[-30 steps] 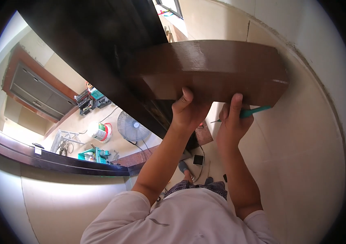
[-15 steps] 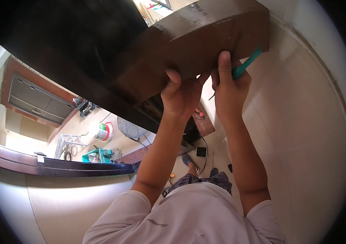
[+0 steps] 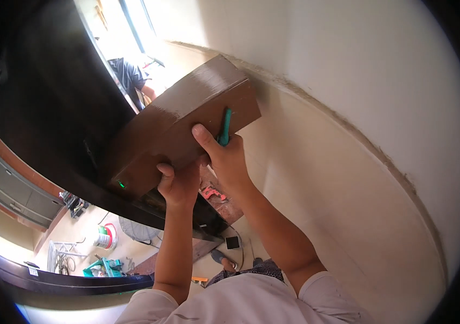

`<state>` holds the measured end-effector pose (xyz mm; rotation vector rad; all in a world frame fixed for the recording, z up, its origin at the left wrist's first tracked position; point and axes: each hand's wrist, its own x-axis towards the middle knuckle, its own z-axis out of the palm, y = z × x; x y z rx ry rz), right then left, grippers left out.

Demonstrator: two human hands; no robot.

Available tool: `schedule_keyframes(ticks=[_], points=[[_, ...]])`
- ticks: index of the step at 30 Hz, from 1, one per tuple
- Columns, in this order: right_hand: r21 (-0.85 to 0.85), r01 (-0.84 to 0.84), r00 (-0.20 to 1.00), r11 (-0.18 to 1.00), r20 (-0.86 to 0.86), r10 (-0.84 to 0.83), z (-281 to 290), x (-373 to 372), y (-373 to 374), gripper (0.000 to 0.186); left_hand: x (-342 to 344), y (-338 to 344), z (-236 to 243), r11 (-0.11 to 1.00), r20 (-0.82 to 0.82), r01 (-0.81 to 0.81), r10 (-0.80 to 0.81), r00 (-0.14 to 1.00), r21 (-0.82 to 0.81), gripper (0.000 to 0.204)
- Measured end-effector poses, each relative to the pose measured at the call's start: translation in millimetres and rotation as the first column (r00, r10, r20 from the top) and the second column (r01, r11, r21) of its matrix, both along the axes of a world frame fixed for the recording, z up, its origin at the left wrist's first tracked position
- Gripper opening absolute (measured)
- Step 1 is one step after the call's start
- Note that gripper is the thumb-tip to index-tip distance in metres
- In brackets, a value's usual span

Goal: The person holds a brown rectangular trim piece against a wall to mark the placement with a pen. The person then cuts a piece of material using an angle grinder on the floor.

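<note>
A long brown box-like piece point(image 3: 178, 135) with a glossy top is raised in front of me, its left end against a tall dark panel point(image 3: 46, 102). My left hand point(image 3: 180, 183) is closed on its lower edge, thumb on the front face, fingers hidden beneath. Farther right, my right hand point(image 3: 229, 162) grips the same edge with its thumb on the face. A slim teal-handled tool point(image 3: 226, 123) sticks up from between that hand's thumb and fingers; its working end is hidden. A small green light spot shows on the piece's left end.
Beyond the dark panel another person's dark sleeve point(image 3: 127, 75) and arm show. Below lie a red tool point(image 3: 214, 193) on a reddish slab and a cable. At lower left are a bucket point(image 3: 104, 236), a round fan point(image 3: 137, 229), a metal ladder point(image 3: 61, 252) and teal tools point(image 3: 103, 268). A pale wall point(image 3: 316, 189) rises at right.
My view has shifted, so the brown piece and both hands appear farther left and lower. Both hands stay on the piece. The other person has come into view beyond the panel.
</note>
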<state>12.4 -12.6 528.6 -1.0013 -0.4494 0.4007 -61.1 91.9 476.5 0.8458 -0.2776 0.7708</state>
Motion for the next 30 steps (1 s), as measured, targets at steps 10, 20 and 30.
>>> schedule_keyframes(ticks=[10, 20, 30], points=[[0.029, -0.093, 0.983, 0.995, -0.154, 0.096, -23.2, 24.1, 33.3, 0.058, 19.4, 23.6, -16.9, 0.997, 0.007, -0.064, 0.064, 0.998, 0.031, 0.094], [0.103, -0.24, 0.922, 0.965, -0.286, 0.26, -49.5, 13.9, 43.4, 0.06, -7.4, 48.8, -61.7, 0.985, -0.113, -0.084, 0.068, 0.991, -0.149, 0.078], [0.207, -0.382, 0.891, 0.901, -0.177, 0.418, -75.8, 49.3, 43.7, 0.066, -2.9, 35.3, -39.2, 0.992, -0.026, -0.062, 0.059, 0.998, -0.109, 0.058]])
